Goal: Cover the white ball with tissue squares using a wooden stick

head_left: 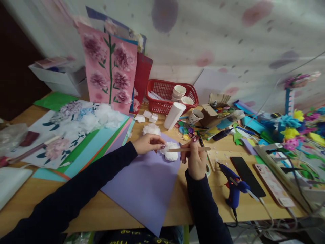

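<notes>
My right hand [195, 159] holds a flat wooden craft stick [200, 149] level between thumb and fingers, its tip pointing left. Across from it, my left hand [149, 143] is closed in a pinch on a small white piece [165, 148] that looks like tissue, touching or very close to the stick's tip. Just below and behind the stick, a white crumpled tissue puff [171, 155] rests on a purple paper sheet [142, 183]. Another white puff [151, 129] sits past the sheet's far edge, beyond my left hand.
A blue glue gun [234, 184] with a cord lies right of my right hand, beside a black phone [247, 176] and a pink-cased phone [273, 184]. Behind stand a paper roll [174, 116], a paint cup [196, 117] and a red basket [161, 105]. Coloured papers [101, 142] spread left.
</notes>
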Demonstrator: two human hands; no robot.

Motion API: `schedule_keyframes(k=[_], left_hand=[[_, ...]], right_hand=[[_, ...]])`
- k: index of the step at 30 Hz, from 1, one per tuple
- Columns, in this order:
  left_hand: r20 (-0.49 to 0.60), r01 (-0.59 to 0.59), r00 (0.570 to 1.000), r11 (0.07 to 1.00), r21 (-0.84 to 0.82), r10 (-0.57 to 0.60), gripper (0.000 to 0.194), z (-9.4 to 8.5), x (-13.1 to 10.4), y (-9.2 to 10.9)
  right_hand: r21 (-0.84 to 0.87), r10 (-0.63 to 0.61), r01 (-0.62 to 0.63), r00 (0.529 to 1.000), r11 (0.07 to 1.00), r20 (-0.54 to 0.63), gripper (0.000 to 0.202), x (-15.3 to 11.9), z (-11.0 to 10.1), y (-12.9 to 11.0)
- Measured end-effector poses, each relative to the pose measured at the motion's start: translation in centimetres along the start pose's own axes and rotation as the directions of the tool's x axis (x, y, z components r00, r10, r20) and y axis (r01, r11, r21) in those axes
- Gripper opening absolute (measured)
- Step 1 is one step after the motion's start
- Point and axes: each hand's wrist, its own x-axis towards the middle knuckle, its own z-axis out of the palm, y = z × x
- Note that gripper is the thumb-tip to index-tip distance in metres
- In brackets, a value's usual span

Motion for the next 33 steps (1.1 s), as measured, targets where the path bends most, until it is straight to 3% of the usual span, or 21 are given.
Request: schedule_keyframes(k=[11, 20, 26, 33], left_hand=[[0.05, 0.021, 0.999, 0.999, 0.026, -0.022, 0.016, 0.2, -0.5, 0.4], [0.011, -0.001, 1.0, 1.0, 0.026, 0.001, 0.013, 0.0, 0.3, -0.8], [0.0, -0.008, 1.0, 0.995, 0.101, 0.008, 0.01, 1.1, 0.8, -1.3], [-0.058, -0.016, 0.998, 0.952, 0.306, 0.036, 0.016, 1.6, 0.7, -1.6]], right_hand=[[0.032, 0.03, -0.029, 0.999, 0.999, -0.018, 0.054, 0.4, -0.1, 1.3], [-0.019, -0.023, 0.021, 0.997, 1.0, -0.073, 0.053, 0.4, -0.5, 1.2], [-0.146, -0.109, 0.104, 0.994, 0.984, -0.026, 0.051, 0.1, -0.3, 1.4], [-0.372, -0.204, 0.215, 0.976, 0.903, 0.07, 0.044, -0.1, -0.6, 2.1]])
